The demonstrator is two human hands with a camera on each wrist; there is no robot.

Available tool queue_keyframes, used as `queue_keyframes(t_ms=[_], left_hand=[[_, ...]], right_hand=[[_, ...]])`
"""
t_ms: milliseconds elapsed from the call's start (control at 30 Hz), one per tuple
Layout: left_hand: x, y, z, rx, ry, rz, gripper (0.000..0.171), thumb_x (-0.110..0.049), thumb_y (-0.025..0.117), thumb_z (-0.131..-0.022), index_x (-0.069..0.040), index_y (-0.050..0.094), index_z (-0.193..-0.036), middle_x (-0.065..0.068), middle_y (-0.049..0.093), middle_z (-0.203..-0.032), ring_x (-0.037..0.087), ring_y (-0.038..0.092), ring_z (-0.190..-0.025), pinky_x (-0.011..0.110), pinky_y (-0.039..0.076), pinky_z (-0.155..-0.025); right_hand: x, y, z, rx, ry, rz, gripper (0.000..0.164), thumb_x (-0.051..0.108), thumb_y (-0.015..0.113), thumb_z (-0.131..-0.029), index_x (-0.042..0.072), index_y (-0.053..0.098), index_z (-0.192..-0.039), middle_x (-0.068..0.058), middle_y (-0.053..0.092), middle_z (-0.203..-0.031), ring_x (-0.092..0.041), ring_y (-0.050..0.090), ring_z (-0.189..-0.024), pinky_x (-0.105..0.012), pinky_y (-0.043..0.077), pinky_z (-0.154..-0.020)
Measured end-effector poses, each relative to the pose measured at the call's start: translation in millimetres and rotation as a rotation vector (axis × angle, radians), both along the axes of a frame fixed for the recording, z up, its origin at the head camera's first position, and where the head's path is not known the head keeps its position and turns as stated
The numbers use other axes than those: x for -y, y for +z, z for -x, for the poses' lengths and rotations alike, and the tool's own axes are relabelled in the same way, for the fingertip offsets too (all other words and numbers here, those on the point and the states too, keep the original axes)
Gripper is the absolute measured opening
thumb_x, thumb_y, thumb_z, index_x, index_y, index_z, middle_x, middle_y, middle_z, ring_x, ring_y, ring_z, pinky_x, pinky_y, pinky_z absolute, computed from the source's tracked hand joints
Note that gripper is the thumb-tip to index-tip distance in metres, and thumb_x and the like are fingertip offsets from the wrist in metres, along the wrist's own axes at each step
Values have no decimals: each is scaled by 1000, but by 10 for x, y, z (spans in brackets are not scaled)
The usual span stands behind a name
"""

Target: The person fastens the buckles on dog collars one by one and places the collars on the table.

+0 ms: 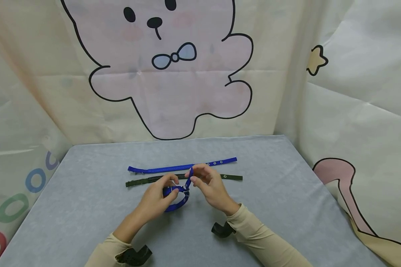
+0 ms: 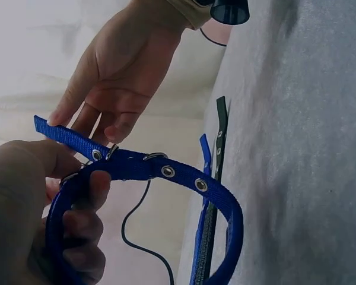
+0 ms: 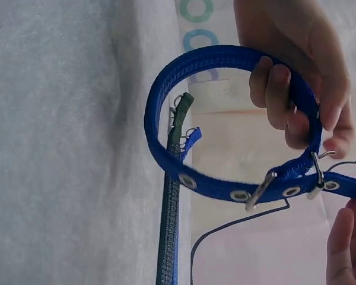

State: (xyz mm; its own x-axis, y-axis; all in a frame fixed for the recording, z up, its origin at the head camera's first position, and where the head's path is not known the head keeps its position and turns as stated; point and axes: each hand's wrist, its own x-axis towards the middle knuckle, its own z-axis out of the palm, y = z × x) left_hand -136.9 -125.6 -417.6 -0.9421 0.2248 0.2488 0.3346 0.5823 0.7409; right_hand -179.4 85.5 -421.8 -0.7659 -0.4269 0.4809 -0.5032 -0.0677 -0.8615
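Being held up between both hands just above the table, the blue collar (image 3: pixel 213 189) is bent into a loop, with its free end (image 2: pixel 65 135) fed through the buckle (image 3: pixel 315 172). The loop is gripped by the left hand (image 1: pixel 158 194), fingers curled round the band, probably so the buckle side is steadied and the ring isn't squashed. The free end is pinched in the thumb and fingers of the right hand (image 1: pixel 214 187), presumably because the strap can be guided that way without the buckle being covered. Whether the prong is seated in a hole can't be told, tbh. Material-wise, flat woven webbing is used for the band, seemingly padded and stitched on the inside, and it's dotted with shiny metal eyelets; a metal ring (image 3: pixel 260 193) is fitted near the buckle too. Further back, a second blue strap (image 1: pixel 167 169) and a dark green strap (image 1: pixel 140 181) are laid out roughly parallel, likely so the hands are given room. The table is covered with a soft-looking grey cloth (image 1: pixel 270 207), and it's backed by a creased cream curtain (image 1: pixel 267 89) printed with a cartoon bear.
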Motion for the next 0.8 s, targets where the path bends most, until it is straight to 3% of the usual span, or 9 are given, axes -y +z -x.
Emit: queue_keyframes(t_ms=[100,300,533,800], left_hand=[[8,-11,9,-55,-31,-35,17,-14,70,-94,-20,64,-108,2,73,-109,21,70,-107,44,56,-89],[36,-10,26,-96,-85,-65,17,-17,69,-96,-19,75,-113,-2,75,-115,15,70,-109,36,57,-91],[52,11,26,-110,-124,-44,25,-18,66,-99,-19,75,-122,-2,74,-121,17,69,-114,35,57,-88],[48,11,30,-136,-147,1,25,-19,65,-100,-20,74,-123,-4,74,-120,16,68,-114,41,57,-92]], right_hand=[[-15,-6,26,20,-25,37,22,1,55,-102,-10,54,-122,-32,66,-113,-9,65,-100,-25,55,-76],[-44,-1,55,23,-71,53,23,1,54,-103,-10,53,-123,-32,67,-113,-8,66,-99,-26,57,-76],[-37,13,51,31,-54,81,21,2,54,-103,-6,55,-123,-33,66,-113,-8,66,-96,-28,58,-77],[-24,32,40,59,-34,118,28,4,55,-103,-15,51,-122,-36,64,-114,-8,67,-97,-28,59,-79]])
